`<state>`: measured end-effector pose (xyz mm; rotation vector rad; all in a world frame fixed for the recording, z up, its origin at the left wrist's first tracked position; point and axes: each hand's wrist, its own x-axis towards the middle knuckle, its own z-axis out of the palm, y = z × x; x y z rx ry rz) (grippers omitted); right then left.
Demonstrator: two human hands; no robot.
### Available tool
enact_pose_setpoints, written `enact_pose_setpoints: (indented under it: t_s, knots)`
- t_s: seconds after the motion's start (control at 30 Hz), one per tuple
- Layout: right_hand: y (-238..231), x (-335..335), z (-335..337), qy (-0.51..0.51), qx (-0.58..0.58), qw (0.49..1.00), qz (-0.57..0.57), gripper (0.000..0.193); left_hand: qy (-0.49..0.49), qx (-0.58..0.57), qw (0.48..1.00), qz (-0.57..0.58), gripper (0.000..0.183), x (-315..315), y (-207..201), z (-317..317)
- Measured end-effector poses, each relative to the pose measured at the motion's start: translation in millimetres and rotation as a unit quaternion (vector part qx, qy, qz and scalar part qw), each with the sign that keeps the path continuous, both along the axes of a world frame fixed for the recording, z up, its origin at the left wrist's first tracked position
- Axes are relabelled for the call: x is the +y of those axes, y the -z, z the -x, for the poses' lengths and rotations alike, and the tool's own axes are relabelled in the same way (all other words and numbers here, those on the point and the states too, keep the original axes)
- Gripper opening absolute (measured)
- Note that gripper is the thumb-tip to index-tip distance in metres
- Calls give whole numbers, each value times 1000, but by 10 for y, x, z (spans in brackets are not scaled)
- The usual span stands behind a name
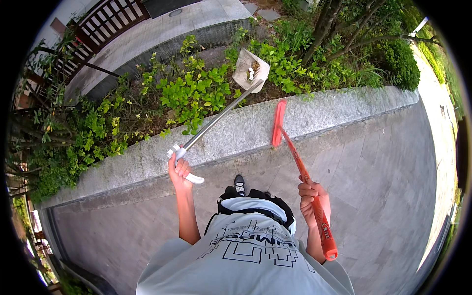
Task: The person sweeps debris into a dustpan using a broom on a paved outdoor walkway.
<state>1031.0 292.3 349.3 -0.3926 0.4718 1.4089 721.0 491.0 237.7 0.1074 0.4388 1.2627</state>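
My left hand [180,172] is closed around the white grip of a long-handled dustpan [211,124]. Its metal pole slants up and to the right, and the pale pan lies over the plants beyond the ledge. A white scrap [251,73] and brown bits show in the pan. In my right hand [313,199] is the orange-red handle of a long-handled broom [301,164]. The narrow red broom head [279,123] is over the stone ledge, right of the pan and apart from it. I cannot make out any bristles.
A curved grey stone ledge [344,109] borders a planting bed with leafy shrubs [196,93]. Thin trunks [322,32] rise at the far right. Behind the bed are a low wall [162,46] and a brown fence [105,22]. Paving [378,167] lies on my side, with one shoe [239,185] near the ledge.
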Motion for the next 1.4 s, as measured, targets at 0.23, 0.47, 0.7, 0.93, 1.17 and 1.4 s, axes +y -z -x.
enact_pose_setpoints:
  t_s: [0.23, 0.47, 0.7, 0.93, 1.17, 1.4]
  knots:
    - [-3, -21, 50, -7, -9, 1000, 8, 28, -57, -349, 932, 81, 15, -251, 913, -315]
    - [-25, 11, 105, -27, -41, 998, 36, 26, -111, -396, 904, 113, 34, -367, 876, -346]
    - [-39, 82, 182, -41, -63, 995, 60, 23, -110, -415, 893, 131, 38, -442, 781, -258]
    - [-30, -47, 204, -27, -59, 996, 60, 24, -13, -290, 955, 54, 39, -437, 34, -106]
    - [-47, -316, 255, 54, -24, 997, 41, 22, 194, 198, 951, -139, 51, -721, -1279, -366]
    - [250, -778, 334, 164, 78, 981, -64, 33, 368, 419, 784, -273, 50, -797, -1557, -867]
